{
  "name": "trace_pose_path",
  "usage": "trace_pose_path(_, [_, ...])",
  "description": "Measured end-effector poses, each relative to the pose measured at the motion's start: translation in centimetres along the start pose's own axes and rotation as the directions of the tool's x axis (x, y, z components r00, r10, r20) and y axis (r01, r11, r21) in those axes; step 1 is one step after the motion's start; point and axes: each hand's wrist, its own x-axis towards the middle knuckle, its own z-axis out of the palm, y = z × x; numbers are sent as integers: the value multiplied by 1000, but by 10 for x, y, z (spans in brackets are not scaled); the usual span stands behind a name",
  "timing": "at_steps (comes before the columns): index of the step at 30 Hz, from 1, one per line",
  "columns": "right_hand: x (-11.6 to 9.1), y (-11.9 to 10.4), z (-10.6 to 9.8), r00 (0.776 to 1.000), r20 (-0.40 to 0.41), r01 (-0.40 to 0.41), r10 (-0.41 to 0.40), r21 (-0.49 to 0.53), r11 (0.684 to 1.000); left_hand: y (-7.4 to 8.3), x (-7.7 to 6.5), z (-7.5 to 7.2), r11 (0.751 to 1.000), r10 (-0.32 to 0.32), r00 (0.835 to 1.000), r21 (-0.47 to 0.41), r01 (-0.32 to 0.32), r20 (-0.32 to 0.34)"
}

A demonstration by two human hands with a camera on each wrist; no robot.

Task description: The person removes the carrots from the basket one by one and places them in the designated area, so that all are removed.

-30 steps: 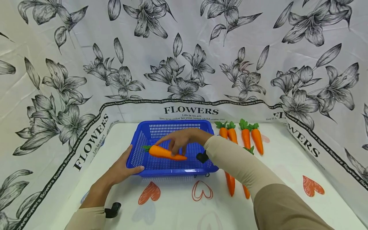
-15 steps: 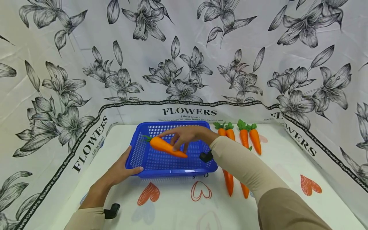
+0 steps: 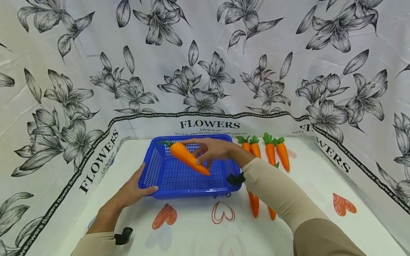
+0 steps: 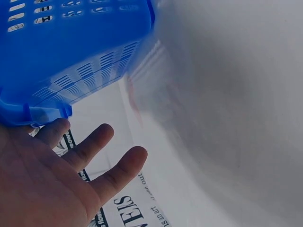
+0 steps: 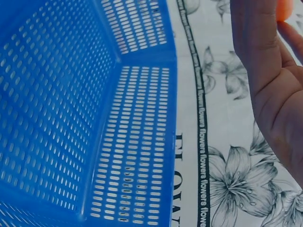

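Note:
My right hand (image 3: 215,149) holds an orange carrot (image 3: 185,155) above the blue plastic basket (image 3: 192,193), thumb and fingers on its body. The carrot tilts, its green leafy top up to the left and its tip down to the right. In the right wrist view only a small orange patch of the carrot (image 5: 284,9) shows beside the fingers. My left hand (image 3: 133,187) holds the basket's near left corner, thumb along the front rim. The left wrist view has several fingers (image 4: 120,172) stretched out beside the basket wall (image 4: 90,73). The basket's visible floor (image 5: 52,94) is bare mesh.
Several more carrots (image 3: 283,156) lie on the white cloth to the right of the basket, some partly hidden by my right forearm (image 3: 272,188). A flower-printed cloth (image 3: 205,71) hangs behind. Red hearts (image 3: 164,216) are printed on the table cover.
My right hand has lifted the carrot higher over the basket, and its leafy end has swung upward, so it slants more. My left hand stays at the basket's corner.

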Motion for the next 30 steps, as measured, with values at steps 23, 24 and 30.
trace_pose_path(23, [-66,-24,16,939,-228,299,-259,165,940,1,1,0,1000,17,1000,11,-18,9])
trace_pose_path(24, [-69,-24,17,934,-235,312,-269,169,935,1,1,0,1000,19,1000,11,-19,9])
trace_pose_path(30, [-87,-25,26,912,-304,328,-274,143,934,1,1,-1,1000,23,1000,9,-24,16])
